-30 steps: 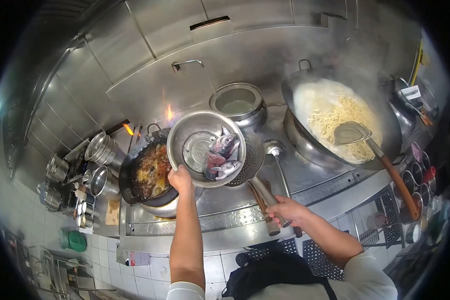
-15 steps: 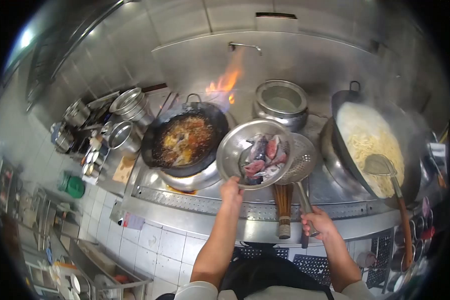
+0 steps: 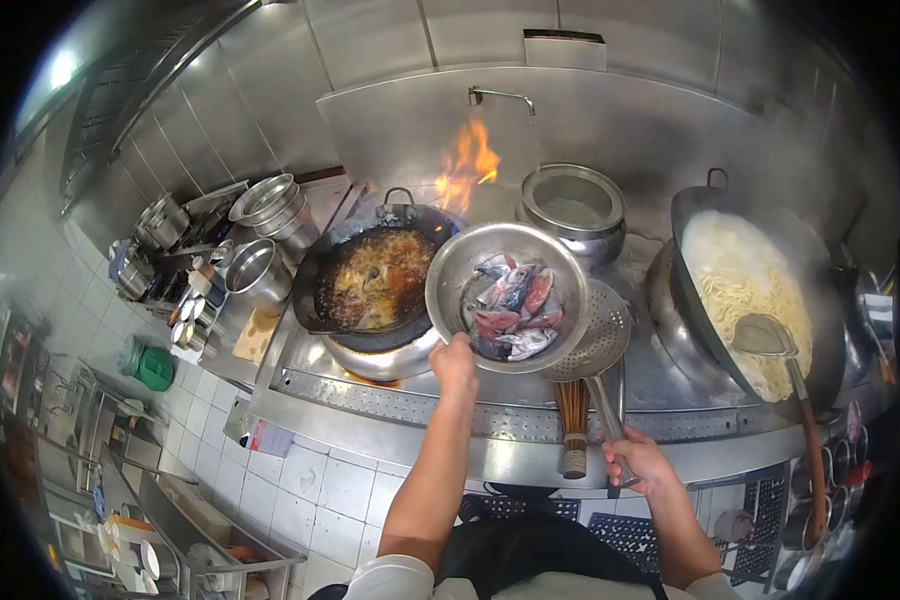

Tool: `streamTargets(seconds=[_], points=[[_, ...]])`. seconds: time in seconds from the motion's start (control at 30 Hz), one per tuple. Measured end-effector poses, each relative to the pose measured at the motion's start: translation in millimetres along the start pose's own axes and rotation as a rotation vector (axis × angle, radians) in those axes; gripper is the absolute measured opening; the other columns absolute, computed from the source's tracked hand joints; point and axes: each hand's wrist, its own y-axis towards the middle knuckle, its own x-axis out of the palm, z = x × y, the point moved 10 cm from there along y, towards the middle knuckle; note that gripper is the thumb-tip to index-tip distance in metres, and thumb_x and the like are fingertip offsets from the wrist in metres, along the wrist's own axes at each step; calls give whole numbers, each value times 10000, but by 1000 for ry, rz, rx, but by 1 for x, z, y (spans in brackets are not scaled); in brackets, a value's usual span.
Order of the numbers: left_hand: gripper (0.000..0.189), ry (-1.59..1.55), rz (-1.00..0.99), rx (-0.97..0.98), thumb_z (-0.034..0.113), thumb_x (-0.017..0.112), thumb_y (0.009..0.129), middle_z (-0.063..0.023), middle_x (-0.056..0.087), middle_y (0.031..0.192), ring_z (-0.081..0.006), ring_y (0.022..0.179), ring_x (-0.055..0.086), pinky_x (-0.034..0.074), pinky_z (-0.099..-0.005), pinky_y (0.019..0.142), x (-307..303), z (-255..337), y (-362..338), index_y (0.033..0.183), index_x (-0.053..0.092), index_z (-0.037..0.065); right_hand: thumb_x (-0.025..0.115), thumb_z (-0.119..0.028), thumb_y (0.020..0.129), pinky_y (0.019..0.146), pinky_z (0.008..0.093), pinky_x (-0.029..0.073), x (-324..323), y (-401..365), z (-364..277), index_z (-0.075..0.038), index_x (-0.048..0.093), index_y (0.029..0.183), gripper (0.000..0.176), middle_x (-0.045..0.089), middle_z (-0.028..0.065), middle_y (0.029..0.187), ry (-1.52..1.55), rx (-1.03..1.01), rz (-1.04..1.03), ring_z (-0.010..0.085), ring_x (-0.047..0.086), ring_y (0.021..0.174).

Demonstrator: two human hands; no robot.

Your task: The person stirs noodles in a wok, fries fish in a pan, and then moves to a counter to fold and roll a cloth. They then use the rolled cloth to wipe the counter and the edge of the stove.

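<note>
My left hand (image 3: 454, 366) grips the near rim of a steel bowl (image 3: 454, 318) that holds several pieces of raw fish (image 3: 518, 302). The bowl is just right of a black wok (image 3: 310, 290) in which browned food bubbles in dark oil. My right hand (image 3: 637, 460) is closed around the handle of a perforated ladle (image 3: 608, 322), whose head lies partly hidden beneath the bowl's right side. Below the ladle, a bamboo brush (image 3: 573, 430) rests at the counter's front edge.
Flames (image 3: 467, 165) rise behind the black wok. A steel pot (image 3: 573, 208) stands behind the bowl. On the right, a large wok (image 3: 705, 320) holds noodles in pale liquid, with a wooden-handled strainer (image 3: 763, 337) over it. Stacked steel pots (image 3: 272, 208) stand at the left.
The bowl of fish has moved slightly left toward the black wok, and more of the ladle's head shows. The flames look bigger. The view has shifted a little.
</note>
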Motion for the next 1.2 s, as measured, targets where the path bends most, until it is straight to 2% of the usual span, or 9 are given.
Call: streamTargets(seconds=[0.17,0.27,0.47,0.57,0.67,0.73,0.8,0.93,1.2], points=[[91,24,44,-9,94,659,787,-33,553,689,-154,527,492,348,-319,432,-7,11,-4,781,570,75,635,-34,881,429,336,452,0,-1,3,-24,500,1222,367,557,52,748,32,9,8,148,522,519],[110,-82,-11,-84,41,626,795,-84,647,777,-176,649,592,466,-340,584,-17,-7,4,887,655,-12,633,-28,891,429,336,444,-3,9,9,-26,493,1227,365,554,49,742,56,33,20,147,523,525],[67,-79,59,-217,80,649,814,1,534,681,-112,486,441,291,-293,417,-56,-14,-16,818,582,79,651,-81,914,437,324,441,22,76,32,-52,527,1119,241,552,30,720,184,1,-12,136,524,532],[42,-50,99,-231,69,633,828,-41,579,738,-150,547,487,366,-306,470,-100,-14,-27,854,615,43,649,-95,911,455,344,458,40,123,44,-71,511,1003,168,557,37,721,190,-32,-80,150,531,532],[124,-163,103,-242,52,622,830,-89,623,831,-202,659,569,471,-339,574,-160,-27,-48,942,627,-3,653,-87,901,477,361,470,45,139,57,-62,496,1054,220,557,41,718,229,-17,-24,160,541,538],[219,-313,189,-271,27,607,831,-128,647,927,-251,783,626,532,-376,692,-194,-22,-81,1037,614,-47,648,-60,889,473,379,459,45,156,69,-32,352,1277,489,556,51,732,294,4,-62,177,555,554],[292,-275,265,-278,2,598,826,-150,655,1002,-295,882,648,550,-405,776,-244,-42,-89,1105,591,-83,637,-79,897,461,388,454,42,170,62,-41,359,1262,460,574,92,774,231,-31,-61,222,566,562],[241,-223,478,-182,9,610,820,-152,651,908,-282,765,648,549,-405,682,-314,-22,-100,1042,596,-82,657,-201,953,508,410,525,42,181,52,-68,449,1207,354,657,140,903,113,65,-44,264,621,653],[181,-265,722,117,19,595,790,-125,636,853,-232,684,612,502,-377,579,-459,33,11,934,596,-91,646,-249,971,551,416,550,37,171,34,-62,493,1192,328,626,102,976,-135,-18,130,248,629,737]])
